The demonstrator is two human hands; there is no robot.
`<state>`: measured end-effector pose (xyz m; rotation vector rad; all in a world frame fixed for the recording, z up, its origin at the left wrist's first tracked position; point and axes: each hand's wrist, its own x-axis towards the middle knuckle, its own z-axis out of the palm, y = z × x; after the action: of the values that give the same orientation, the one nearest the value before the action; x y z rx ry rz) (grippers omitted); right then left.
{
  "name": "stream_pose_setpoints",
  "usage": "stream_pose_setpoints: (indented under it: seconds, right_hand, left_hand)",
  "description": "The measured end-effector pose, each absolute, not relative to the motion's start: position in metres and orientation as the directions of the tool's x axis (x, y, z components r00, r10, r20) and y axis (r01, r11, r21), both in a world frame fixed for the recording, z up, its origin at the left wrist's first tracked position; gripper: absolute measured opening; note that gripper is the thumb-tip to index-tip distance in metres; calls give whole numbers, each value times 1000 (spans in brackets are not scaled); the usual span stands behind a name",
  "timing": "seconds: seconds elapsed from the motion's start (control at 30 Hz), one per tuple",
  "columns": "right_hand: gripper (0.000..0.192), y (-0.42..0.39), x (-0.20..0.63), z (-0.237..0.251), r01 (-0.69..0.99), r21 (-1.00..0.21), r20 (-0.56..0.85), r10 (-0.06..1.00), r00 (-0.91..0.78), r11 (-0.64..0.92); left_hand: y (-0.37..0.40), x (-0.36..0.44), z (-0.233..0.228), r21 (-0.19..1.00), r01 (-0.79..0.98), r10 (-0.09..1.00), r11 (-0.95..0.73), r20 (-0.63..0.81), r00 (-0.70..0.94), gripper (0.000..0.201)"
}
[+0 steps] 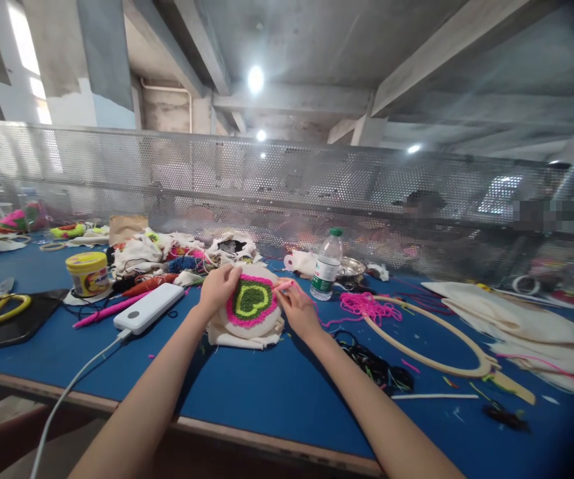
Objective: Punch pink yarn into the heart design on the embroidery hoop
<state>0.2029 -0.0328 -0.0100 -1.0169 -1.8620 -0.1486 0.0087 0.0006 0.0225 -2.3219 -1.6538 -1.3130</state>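
My left hand (219, 289) grips the upper left edge of a round embroidery hoop with white fabric (263, 330) stretched over it. A tufted heart (253, 303) in green and yellow, bordered in bright pink, covers its middle. At the right edge, my right hand (299, 309) is closed, its fingertips pinching a slim pink tool (285, 286) that looks like a punch needle, mostly hidden by the fingers. Pink yarn (371, 306) lies in a loose heap to the right, one strand running toward my right hand. The fabric's lower edge hangs against the blue table (267, 389).
A water bottle (326, 266) stands behind my right hand. Rightward lie a large wooden hoop (431, 364), dark yarn (376, 362) and white cloth (516, 319). Leftward are a corded white power bank (149, 308), a magenta pen-like tool (112, 309), a yellow tub (87, 274) and scissors (4, 309).
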Motion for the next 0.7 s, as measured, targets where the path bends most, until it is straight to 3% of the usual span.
stream_pose_setpoints:
  seconds: [0.23,0.4,0.5,0.6,0.7]
  right_hand:
    - [22,-28,214,-10,743,-318,803,584,-119,589]
    - [20,-30,225,0,758,-352,839,545,-5,549]
    - [20,-33,227,3,750,-351,862,506,25,560]
    - [20,-35,226,2,744,-336,867,498,5,578]
    - [19,-35,223,-1,758,-309,851,522,-48,574]
  left_hand:
    - [16,15,4,652,615,878,-444,452,155,33]
    - [21,21,-4,899,375,961,-225,142,236,32]
    - [21,23,-3,961,258,949,-98,12,315,27]
    - [20,25,-2,952,265,969,-155,95,228,25]
    - [19,22,2,861,340,919,-378,393,24,27]
